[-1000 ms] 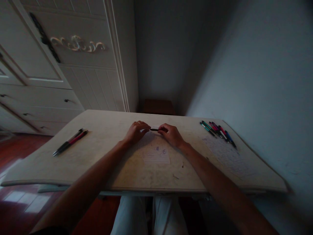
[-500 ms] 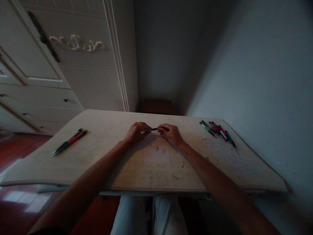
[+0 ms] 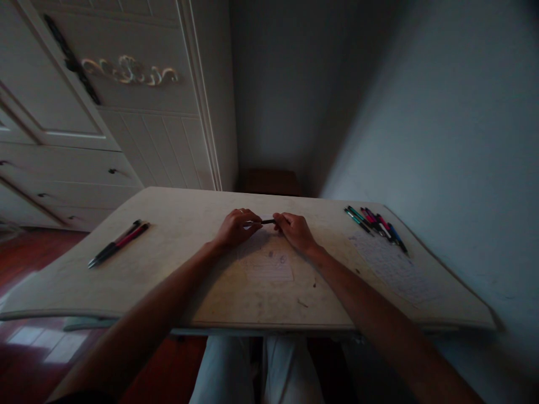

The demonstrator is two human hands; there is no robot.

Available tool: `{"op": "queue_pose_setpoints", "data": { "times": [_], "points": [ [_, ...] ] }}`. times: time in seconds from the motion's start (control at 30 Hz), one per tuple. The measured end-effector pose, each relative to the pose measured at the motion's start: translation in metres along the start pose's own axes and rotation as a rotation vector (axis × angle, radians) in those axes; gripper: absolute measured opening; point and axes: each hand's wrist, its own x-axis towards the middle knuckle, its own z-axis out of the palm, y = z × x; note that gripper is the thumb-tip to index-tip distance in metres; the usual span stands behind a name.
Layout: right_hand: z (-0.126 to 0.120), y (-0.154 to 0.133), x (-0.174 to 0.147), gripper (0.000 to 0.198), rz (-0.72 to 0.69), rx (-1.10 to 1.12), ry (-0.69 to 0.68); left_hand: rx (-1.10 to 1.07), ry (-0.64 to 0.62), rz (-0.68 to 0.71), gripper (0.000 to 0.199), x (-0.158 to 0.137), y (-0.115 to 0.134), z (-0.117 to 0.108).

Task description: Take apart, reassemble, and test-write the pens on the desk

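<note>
Between my two hands a dark pen (image 3: 268, 221) lies level, just above the far middle of the table. My left hand (image 3: 238, 227) is closed on its left end, a ring on one finger. Closed on the other end is my right hand (image 3: 295, 229), its thumb laid along the pen's tip. My fingers hide both ends of the pen. Below the hands a sheet of paper (image 3: 269, 268) with printed lines and small round marks lies flat on the table.
Two pens (image 3: 119, 244), one black and one red and black, lie on the table's left. At right, several coloured pens (image 3: 374, 223) lie beside a handwritten sheet (image 3: 393, 266). A white cabinet (image 3: 160, 134) stands behind left; a wall (image 3: 455, 140) borders the table (image 3: 185, 202) on the right.
My right thumb and fingers have shifted on the pen's right end, the thumb now straighter along it. My left hand stays on the pen in nearly the same place.
</note>
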Motion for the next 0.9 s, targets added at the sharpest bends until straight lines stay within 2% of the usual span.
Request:
{"op": "queue_pose_setpoints", "data": {
  "times": [0.17, 0.27, 0.37, 0.43, 0.57, 0.63, 0.9],
  "points": [
    [-0.0043, 0.0056, 0.0062, 0.046, -0.082, 0.121, 0.030, 0.028, 0.009, 0.019, 0.006, 0.0017, -0.0053, -0.0003],
    [-0.0051, 0.0061, 0.0071, 0.032, -0.146, 0.087, 0.005, 0.038, 0.035, 0.030, 0.004, 0.0019, -0.0068, -0.0008],
    [-0.0048, 0.0038, 0.0050, 0.020, -0.147, 0.033, -0.016, 0.021, 0.045, 0.046, 0.004, 0.0014, -0.0055, -0.0009],
    [-0.0048, 0.0012, 0.0028, 0.022, -0.115, -0.008, -0.028, -0.003, 0.043, 0.059, 0.004, 0.0011, -0.0046, -0.0003],
    [-0.0051, -0.0015, -0.0001, 0.044, -0.050, -0.054, -0.075, -0.027, 0.027, 0.079, 0.006, 0.0012, -0.0058, 0.0021],
    [-0.0053, -0.0001, 0.0005, 0.047, -0.056, -0.054, -0.075, -0.025, 0.027, 0.080, 0.007, 0.0011, -0.0069, 0.0030],
    [-0.0055, 0.0049, 0.0050, 0.019, -0.199, -0.047, -0.050, -0.003, 0.027, 0.030, 0.005, 0.0005, -0.0072, 0.0019]
  ]
}}
